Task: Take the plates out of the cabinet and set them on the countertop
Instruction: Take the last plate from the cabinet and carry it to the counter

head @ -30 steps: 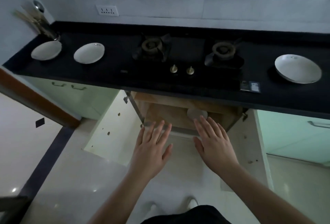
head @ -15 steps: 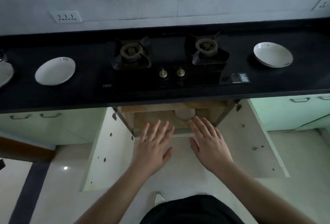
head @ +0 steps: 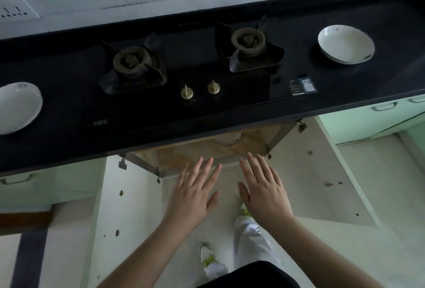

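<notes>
Under the black countertop (head: 69, 126) the cabinet (head: 207, 152) stands open with both doors swung out. A white plate (head: 227, 138) lies on its wooden shelf, mostly hidden by the counter edge. My left hand (head: 195, 193) and my right hand (head: 264, 189) hover flat in front of the shelf, fingers spread, holding nothing and not touching the plate. One white plate (head: 346, 44) sits on the countertop at the right. Another white plate (head: 16, 106) sits at the left edge of the view.
A two-burner gas stove (head: 190, 62) with two brass knobs fills the middle of the countertop. The open cabinet doors (head: 124, 207) flank my hands on both sides. Pale green drawers with handles (head: 384, 106) lie to the right. My legs and shoes (head: 211, 262) are below.
The view has shifted left and closer to the counter, so the far-left plate is gone from sight. Both hands stay open in front of the shelf, slightly nearer its edge.
</notes>
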